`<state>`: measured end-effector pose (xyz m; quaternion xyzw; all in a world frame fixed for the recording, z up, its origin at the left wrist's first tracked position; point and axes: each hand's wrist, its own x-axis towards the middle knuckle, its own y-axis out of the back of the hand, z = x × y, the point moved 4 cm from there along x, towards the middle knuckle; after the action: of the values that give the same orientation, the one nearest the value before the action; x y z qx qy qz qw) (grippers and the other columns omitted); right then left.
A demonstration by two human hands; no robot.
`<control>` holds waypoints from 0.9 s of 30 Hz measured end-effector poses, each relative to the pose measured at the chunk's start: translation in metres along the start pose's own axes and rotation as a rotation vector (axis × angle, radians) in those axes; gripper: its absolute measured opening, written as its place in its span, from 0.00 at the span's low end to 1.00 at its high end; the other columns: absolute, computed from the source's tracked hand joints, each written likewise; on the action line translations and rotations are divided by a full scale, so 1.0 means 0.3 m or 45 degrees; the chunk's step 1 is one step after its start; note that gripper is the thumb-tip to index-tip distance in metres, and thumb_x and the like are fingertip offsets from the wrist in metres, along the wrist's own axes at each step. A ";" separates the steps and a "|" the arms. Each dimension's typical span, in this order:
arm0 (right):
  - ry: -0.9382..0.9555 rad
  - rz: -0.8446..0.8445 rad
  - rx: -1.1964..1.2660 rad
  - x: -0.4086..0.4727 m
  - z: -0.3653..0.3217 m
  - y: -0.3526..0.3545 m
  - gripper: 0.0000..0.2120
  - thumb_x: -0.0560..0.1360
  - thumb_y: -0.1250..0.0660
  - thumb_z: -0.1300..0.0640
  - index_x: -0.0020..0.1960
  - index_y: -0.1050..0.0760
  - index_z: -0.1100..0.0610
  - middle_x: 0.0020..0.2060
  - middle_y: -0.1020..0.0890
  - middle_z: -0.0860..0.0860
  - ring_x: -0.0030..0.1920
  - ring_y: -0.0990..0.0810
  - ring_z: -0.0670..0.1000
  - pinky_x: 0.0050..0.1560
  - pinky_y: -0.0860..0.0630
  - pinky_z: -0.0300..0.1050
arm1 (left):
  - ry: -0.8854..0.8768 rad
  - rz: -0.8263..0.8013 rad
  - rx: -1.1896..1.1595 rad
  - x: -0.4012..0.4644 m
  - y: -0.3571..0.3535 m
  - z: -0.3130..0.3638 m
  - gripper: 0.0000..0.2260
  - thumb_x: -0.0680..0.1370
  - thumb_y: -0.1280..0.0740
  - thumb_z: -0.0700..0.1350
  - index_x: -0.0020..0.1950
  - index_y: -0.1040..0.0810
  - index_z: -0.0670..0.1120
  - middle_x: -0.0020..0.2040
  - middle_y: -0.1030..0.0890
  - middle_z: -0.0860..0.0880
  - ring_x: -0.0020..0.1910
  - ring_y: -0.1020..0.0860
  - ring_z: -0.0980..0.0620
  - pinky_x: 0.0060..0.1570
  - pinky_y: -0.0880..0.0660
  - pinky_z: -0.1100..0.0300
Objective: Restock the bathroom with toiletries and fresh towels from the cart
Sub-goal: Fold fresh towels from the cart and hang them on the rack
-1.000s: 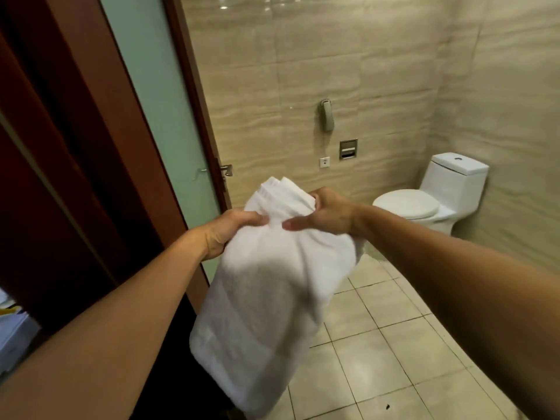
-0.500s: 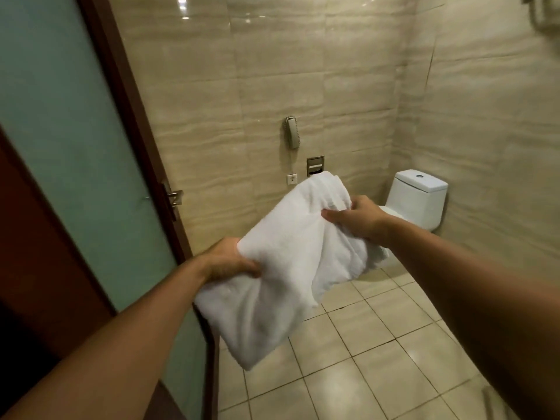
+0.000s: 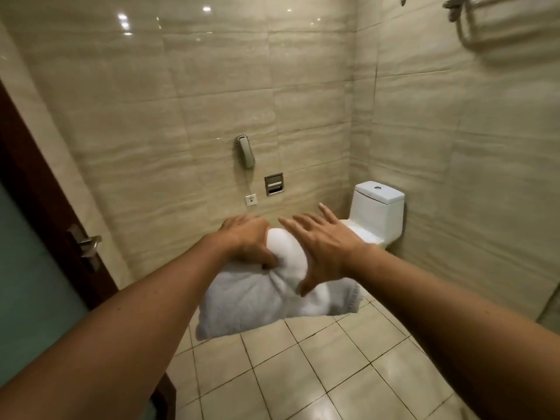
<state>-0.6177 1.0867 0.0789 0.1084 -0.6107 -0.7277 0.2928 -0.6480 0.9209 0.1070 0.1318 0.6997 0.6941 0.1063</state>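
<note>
— So, where is the white towel (image 3: 266, 295) at this moment?

— It is in the middle of the view, held up in the air above the tiled floor (image 3: 318, 374), bunched and hanging down. The left hand (image 3: 248, 241) grips its upper part; the thumb and the fingers are curled into the cloth.

— And the right hand (image 3: 324, 250)?

— It is spread wide, all fingers straight and apart. It lies against the right side of the towel, and the thumb touches the cloth low down. It does not pinch anything.

— What stands around the hands?

— At 2 o'clock from the towel is a white toilet (image 3: 378, 213), in the corner of the beige tiled walls. The right hand covers part of its seat. At 12 o'clock, on the far wall, hangs a wall telephone (image 3: 245, 152) with a cord going down to a small socket plate (image 3: 250, 200). Just right of the socket is a metal recessed holder (image 3: 274, 184); I cannot tell what is inside.

— Something higher?

— Yes, at 1 o'clock, at the top right corner of the view, a metal towel rack (image 3: 472, 28) is fixed to the side wall, partly cut by the edge. At 9 o'clock is the dark wooden door frame with a metal door handle (image 3: 88, 244), and beside it a greenish glass panel (image 3: 27, 283).
</note>
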 end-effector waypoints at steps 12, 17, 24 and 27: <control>-0.584 -0.094 0.301 0.065 0.568 -0.108 0.21 0.58 0.23 0.38 0.45 0.28 0.41 0.44 0.19 0.43 0.44 0.22 0.49 0.38 0.30 0.43 | -0.336 -0.038 -0.244 0.503 0.006 0.027 0.21 0.60 0.24 0.55 0.51 0.23 0.56 0.48 0.20 0.55 0.48 0.23 0.51 0.45 0.26 0.57; -0.755 -0.076 0.389 0.145 0.749 -0.057 0.24 0.61 0.22 0.43 0.48 0.34 0.44 0.45 0.24 0.44 0.46 0.27 0.50 0.42 0.33 0.44 | -0.466 -0.022 -0.384 0.764 0.084 0.015 0.24 0.54 0.28 0.58 0.48 0.21 0.56 0.43 0.18 0.57 0.43 0.20 0.55 0.46 0.20 0.52; -0.874 0.054 0.186 0.280 0.918 0.024 0.23 0.67 0.26 0.48 0.59 0.30 0.47 0.50 0.19 0.52 0.49 0.22 0.58 0.42 0.33 0.46 | -0.583 0.020 -0.032 1.108 0.123 -0.013 0.29 0.54 0.28 0.60 0.53 0.31 0.62 0.51 0.20 0.55 0.49 0.21 0.49 0.50 0.21 0.50; -0.928 0.130 -0.019 0.299 0.971 0.025 0.22 0.70 0.29 0.49 0.59 0.35 0.46 0.53 0.21 0.53 0.49 0.23 0.58 0.41 0.35 0.45 | -0.621 0.299 -0.007 1.220 0.146 0.005 0.29 0.58 0.29 0.61 0.56 0.34 0.57 0.52 0.21 0.51 0.48 0.23 0.46 0.42 0.27 0.54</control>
<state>-0.8378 1.2763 0.1710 -0.1905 -0.6743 -0.7073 0.0928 -0.9907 1.0440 0.1633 0.3751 0.6313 0.6513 0.1910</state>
